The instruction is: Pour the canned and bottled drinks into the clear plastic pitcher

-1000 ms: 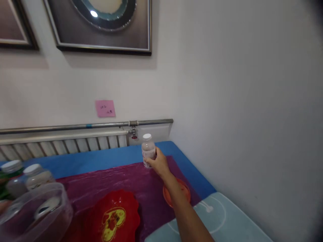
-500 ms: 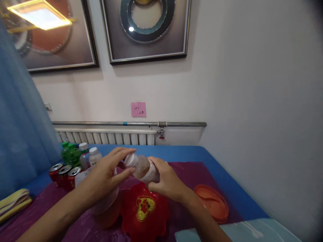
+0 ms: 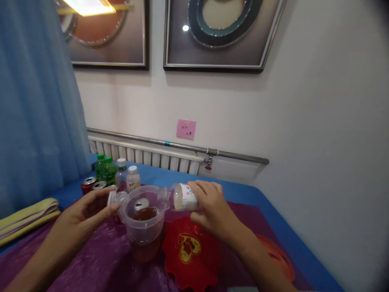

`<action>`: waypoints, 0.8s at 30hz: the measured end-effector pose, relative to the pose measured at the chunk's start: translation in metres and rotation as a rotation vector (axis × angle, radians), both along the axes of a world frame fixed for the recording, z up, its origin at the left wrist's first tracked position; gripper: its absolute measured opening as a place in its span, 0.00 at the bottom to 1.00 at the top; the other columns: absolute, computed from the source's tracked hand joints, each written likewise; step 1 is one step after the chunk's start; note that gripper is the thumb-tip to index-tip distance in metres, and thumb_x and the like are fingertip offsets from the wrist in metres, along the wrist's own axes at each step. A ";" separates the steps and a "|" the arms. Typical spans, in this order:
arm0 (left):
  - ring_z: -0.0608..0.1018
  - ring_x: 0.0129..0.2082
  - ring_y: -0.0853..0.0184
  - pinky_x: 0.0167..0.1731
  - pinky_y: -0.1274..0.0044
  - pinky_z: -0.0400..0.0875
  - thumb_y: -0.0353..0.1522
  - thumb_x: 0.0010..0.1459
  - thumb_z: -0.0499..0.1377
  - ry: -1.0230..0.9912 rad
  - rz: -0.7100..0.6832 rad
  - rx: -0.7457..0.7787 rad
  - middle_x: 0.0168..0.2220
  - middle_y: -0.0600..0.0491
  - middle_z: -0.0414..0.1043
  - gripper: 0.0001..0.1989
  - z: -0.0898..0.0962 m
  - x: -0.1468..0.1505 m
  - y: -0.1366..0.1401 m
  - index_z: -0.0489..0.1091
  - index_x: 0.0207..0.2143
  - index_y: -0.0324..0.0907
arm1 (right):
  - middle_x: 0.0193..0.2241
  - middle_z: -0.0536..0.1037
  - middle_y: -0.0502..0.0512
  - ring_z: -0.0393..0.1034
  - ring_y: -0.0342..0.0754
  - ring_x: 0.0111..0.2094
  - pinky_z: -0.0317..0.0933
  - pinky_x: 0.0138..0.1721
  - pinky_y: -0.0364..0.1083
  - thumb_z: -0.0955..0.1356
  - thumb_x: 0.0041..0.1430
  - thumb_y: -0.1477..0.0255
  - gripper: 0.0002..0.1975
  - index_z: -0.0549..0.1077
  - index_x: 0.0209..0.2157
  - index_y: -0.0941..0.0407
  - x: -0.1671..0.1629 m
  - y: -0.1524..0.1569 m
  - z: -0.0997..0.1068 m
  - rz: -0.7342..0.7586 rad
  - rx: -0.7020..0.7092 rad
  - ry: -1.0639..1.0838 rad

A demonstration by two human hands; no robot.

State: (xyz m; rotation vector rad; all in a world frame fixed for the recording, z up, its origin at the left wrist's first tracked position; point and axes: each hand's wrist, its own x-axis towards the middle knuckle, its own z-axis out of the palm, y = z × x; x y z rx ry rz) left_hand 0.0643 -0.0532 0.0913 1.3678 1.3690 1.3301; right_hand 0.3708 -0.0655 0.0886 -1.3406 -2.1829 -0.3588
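clear plastic cup (image 3: 142,219) | glossy purple cloth (image 3: 100,263) | metal cans (image 3: 88,184)

1 head-worn view, forward and slightly down over the table.

It looks from the near edge across the clear jug (image 3: 145,221), close in front; beyond the jug rise the radiator (image 3: 146,156) and wall, with framed pictures (image 3: 219,34) above.
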 end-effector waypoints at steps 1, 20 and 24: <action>0.81 0.45 0.57 0.47 0.76 0.77 0.54 0.29 0.72 -0.048 0.009 -0.054 0.46 0.44 0.80 0.43 -0.011 -0.008 0.000 0.73 0.46 0.40 | 0.51 0.76 0.68 0.69 0.61 0.51 0.56 0.52 0.59 0.66 0.46 0.80 0.32 0.69 0.56 0.61 -0.003 0.002 0.004 -0.009 0.028 -0.063; 0.79 0.42 0.57 0.40 0.71 0.75 0.58 0.38 0.68 -0.236 -0.015 -0.345 0.42 0.47 0.78 0.43 -0.179 -0.027 0.005 0.68 0.51 0.43 | 0.49 0.77 0.63 0.67 0.58 0.50 0.48 0.58 0.58 0.63 0.57 0.87 0.23 0.72 0.52 0.58 -0.065 0.012 0.054 -0.223 0.168 -0.718; 0.78 0.43 0.56 0.46 0.71 0.72 0.59 0.35 0.67 -0.210 -0.003 -0.387 0.41 0.48 0.78 0.44 -0.196 -0.030 0.007 0.69 0.49 0.42 | 0.48 0.77 0.62 0.66 0.59 0.50 0.47 0.59 0.59 0.63 0.58 0.86 0.22 0.73 0.52 0.58 -0.073 0.014 0.056 -0.229 0.198 -0.786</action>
